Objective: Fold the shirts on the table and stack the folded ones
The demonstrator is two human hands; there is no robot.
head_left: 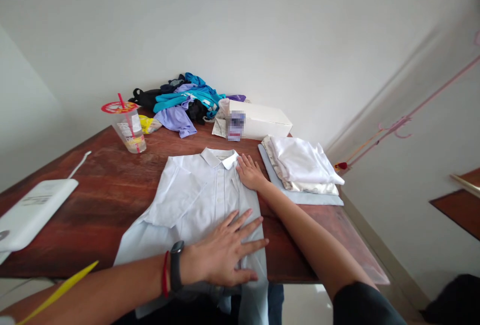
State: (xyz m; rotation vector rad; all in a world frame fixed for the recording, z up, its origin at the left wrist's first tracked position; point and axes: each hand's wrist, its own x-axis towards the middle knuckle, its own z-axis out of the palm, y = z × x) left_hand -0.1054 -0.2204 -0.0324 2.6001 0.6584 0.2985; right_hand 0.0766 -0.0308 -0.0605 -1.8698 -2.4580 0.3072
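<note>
A pale short-sleeved button-up shirt (183, 180) lies front up on the wooden table, its collar toward the wall. One sleeve is laid in across its left part, and the right edge looks folded in. The lower end hangs past the table's near edge. My left hand (228, 252), with a dark watch and a red cord at the wrist, rests flat on the lower front, fingers spread. Near the collar, my right hand (249, 172) presses flat on the shoulder at the right edge, fingers stretched out. Neither hand grips anything.
A stack of folded clothes (303, 162) sits to the right. Behind are a white box (262, 120) and a heap of clothes (187, 100). A plastic cup with a straw (129, 127) and a white device (37, 210) stand left. A pink pole (442, 87) leans at right.
</note>
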